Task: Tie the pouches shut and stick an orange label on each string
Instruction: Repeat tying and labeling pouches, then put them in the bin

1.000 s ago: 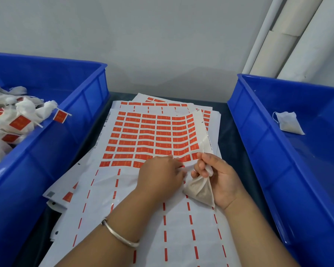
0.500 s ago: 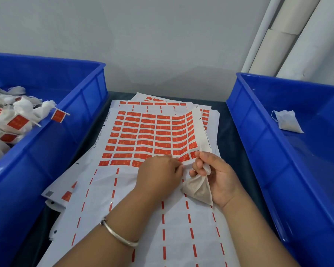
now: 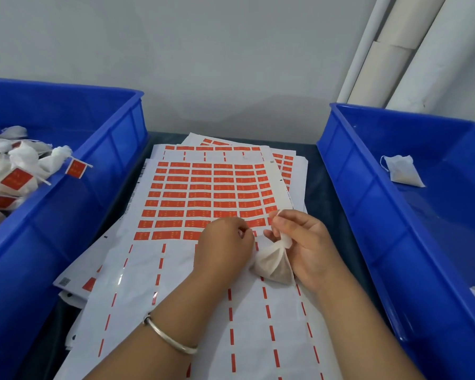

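Left blue bin (image 3: 74, 204): holds a heap of white pouches (image 3: 22, 165) with orange labels already on their strings; one labelled string (image 3: 76, 168) pokes over the inner edge. Right blue bin (image 3: 373, 209): one unlabelled white pouch (image 3: 402, 172) lies on the floor near the far wall, and a scrap of white shows at the near right corner.

Between the bins, a stack of label sheets (image 3: 211, 193) covers the dark tabletop. The top sheet keeps its orange labels on the far part; the near part is stripped to white backing with orange dashes. White pipes (image 3: 412, 50) stand against the wall behind the right bin.

Left hand (image 3: 225, 248): knuckles up, fingers curled down onto the sheet at the nearest row of labels; what the fingertips grip cannot be seen. A bangle (image 3: 170, 338) sits on that wrist.

Right hand (image 3: 305, 242): thumb and fingers pinch the gathered neck of the pouch in hand (image 3: 274, 266), whose body hangs below the fingers, just beside the left hand.
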Tool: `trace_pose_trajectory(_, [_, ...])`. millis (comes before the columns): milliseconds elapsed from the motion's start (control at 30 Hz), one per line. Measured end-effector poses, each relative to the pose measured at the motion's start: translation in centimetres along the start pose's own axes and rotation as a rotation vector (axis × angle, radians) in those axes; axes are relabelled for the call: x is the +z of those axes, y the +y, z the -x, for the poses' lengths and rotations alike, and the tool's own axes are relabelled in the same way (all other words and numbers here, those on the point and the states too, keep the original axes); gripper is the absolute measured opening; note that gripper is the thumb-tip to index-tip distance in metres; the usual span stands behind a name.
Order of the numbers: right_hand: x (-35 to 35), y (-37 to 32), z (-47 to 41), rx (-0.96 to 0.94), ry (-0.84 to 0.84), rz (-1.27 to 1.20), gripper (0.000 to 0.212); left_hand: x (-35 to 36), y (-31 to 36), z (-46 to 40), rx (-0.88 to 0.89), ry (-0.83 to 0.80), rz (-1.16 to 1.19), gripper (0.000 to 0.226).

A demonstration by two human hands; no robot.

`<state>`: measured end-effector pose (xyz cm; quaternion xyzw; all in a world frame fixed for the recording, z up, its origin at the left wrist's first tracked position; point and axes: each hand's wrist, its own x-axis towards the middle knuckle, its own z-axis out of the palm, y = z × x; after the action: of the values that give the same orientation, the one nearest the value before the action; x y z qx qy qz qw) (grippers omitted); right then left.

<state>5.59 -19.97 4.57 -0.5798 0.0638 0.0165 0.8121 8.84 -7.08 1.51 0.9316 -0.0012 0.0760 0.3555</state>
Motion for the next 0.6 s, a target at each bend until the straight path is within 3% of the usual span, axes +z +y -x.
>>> trace_pose_trajectory(133, [0.5, -0.3, 0.6, -0.110, 0.112, 0.158, 0.039, -0.8, 0.1, -0.3, -0.119, 0.047, 0.161, 0.003])
trace_pose_trajectory(233, [0.8, -0.6, 1.0, -0.198, 0.143, 0.214, 0.028, -1.7, 0.6, 0.0, -0.170, 0.119, 0.319, 0.004])
trace_pose_trajectory(367, [1.0, -1.2, 1.7, -0.318, 0.137, 0.286, 0.018, -2.9, 2.1, 1.1, -0.067, 0.205, 0.502, 0.008])
trace_pose_trajectory(500, [1.6, -1.4, 2.3, -0.410, 0.050, 0.368, 0.012, -3.8, 3.3, 1.9, -0.208, 0.019, 0.970, 0.011])
trace_pose_trajectory(600, [1.9, -1.3, 2.3, -0.529, 0.029, 0.536, 0.008, -4.2, 3.6, 2.2, -0.224, -0.103, 1.109, 0.018])
